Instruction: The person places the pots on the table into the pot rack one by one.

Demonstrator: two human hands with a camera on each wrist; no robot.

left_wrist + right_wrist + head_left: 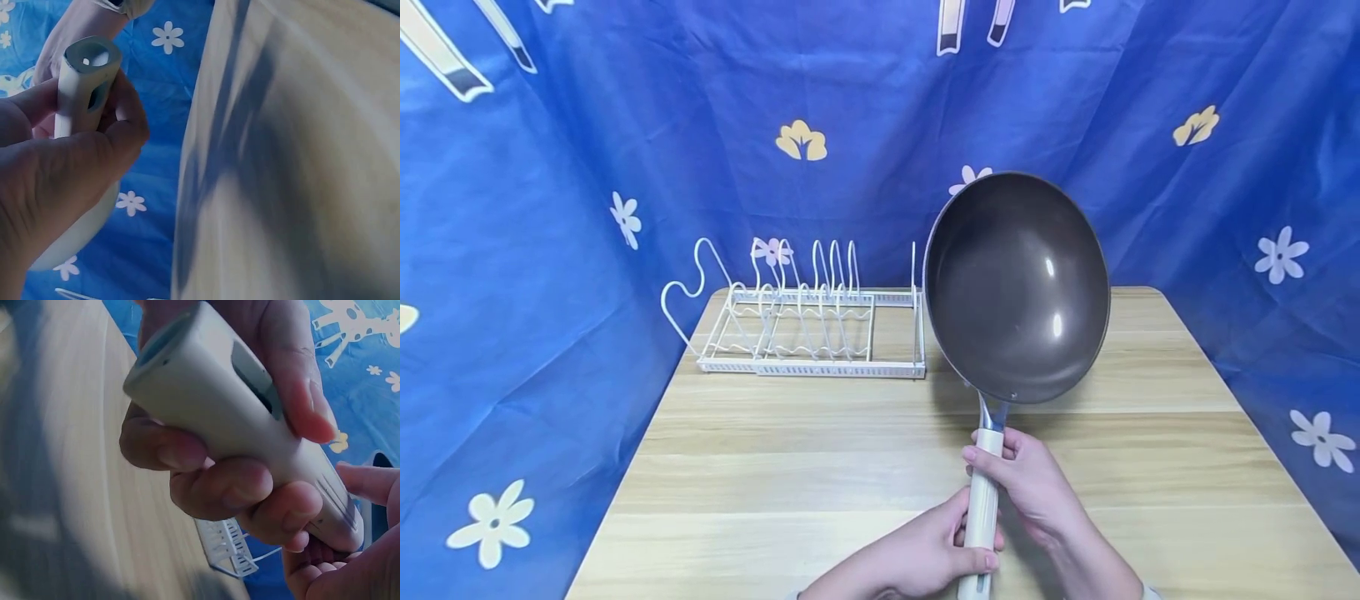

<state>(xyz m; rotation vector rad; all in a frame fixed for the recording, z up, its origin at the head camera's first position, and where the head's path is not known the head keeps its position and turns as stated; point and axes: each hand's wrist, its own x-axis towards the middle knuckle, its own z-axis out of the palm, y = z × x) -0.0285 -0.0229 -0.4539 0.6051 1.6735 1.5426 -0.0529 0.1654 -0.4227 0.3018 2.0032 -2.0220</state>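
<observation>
A deep wok (1018, 283) with a dark grey inside is held up over the table, its open side facing me. Its long cream handle (982, 500) points down toward me. My left hand (917, 546) grips the lower end of that handle, thumb across the front. Higher up, close to the metal neck, my right hand (1037, 483) holds the handle with its thumb on the front. In the right wrist view, the left fingers (231, 487) curl round the handle. The left wrist view shows the wok's pale outside (81, 231) beyond the hand.
A white wire rack (842, 369) with several upright loops stands at the back left of the wooden table (775, 450), left of the wok. A blue patterned cloth (880, 125) hangs behind the table and along both sides.
</observation>
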